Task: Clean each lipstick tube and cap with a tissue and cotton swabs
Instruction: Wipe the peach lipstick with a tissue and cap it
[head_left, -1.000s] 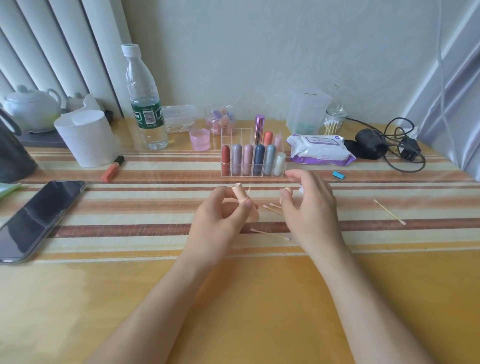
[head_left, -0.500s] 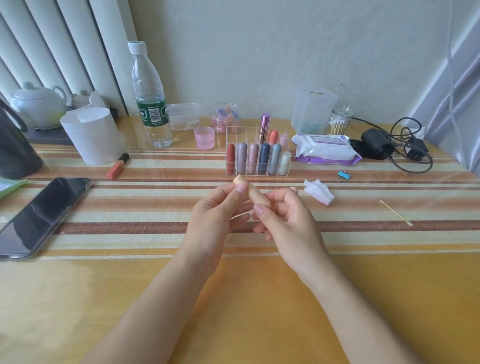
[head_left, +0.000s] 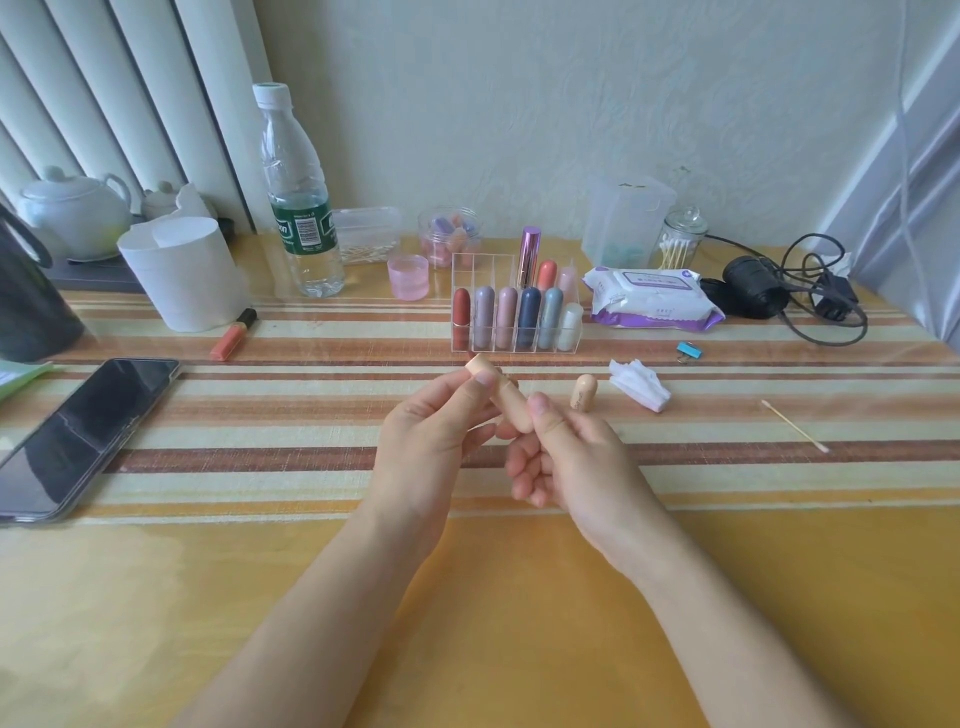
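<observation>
A peach lipstick tube (head_left: 501, 397) is held between both hands above the striped table. My left hand (head_left: 431, 441) pinches its upper end with thumb and fingers. My right hand (head_left: 569, 465) grips its lower end, thumb on top. A matching peach cap (head_left: 583, 393) stands upright on the table just right of the hands. A crumpled white tissue (head_left: 640, 384) lies beside that cap. A used cotton swab (head_left: 795, 426) lies farther right. Behind the hands, a clear organizer (head_left: 511, 312) holds several lipsticks.
A phone (head_left: 83, 431) lies at the left, with a coral lip gloss (head_left: 234, 334), paper roll (head_left: 182, 273) and water bottle (head_left: 298, 197) behind it. A wipes pack (head_left: 652, 299), swab jar (head_left: 683, 236), blue clip (head_left: 689, 351) and black cables (head_left: 800, 296) sit at the back right.
My right hand came off the tissue, left it on the table, and took hold of the tube's lower end. The cap now shows standing beside the tissue.
</observation>
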